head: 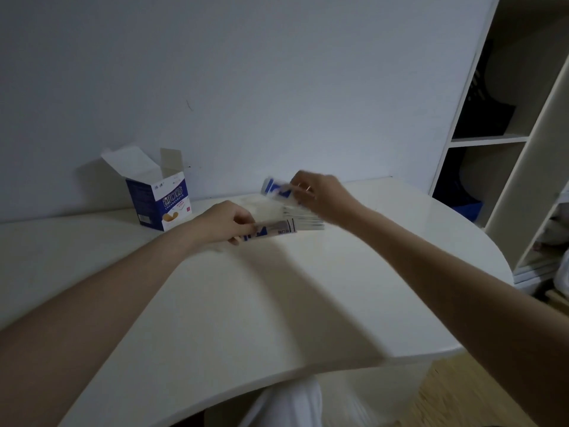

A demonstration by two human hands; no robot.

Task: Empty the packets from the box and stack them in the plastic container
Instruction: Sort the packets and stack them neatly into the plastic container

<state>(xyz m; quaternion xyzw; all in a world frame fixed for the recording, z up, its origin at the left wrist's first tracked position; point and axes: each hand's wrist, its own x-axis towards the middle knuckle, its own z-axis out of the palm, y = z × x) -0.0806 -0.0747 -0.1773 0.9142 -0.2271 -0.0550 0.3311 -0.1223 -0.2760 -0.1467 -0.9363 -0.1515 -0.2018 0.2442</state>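
Note:
A blue and white cardboard box [160, 200] stands upright at the back left of the white table [277, 303], its top flaps open. My left hand [226, 221] grips a small bundle of blue and white packets [271, 231] just above the table. My right hand [320, 195] holds one blurred packet [277, 189] over a clear plastic container [261, 208], which is faint and hard to make out. A stack of packets [303, 218] lies under my right hand, apparently inside the container.
The wall runs right behind the box. An open shelving unit [505, 127] with dark items stands at the right, past the table's curved edge. My lap in white cloth [286, 405] shows below the near edge.

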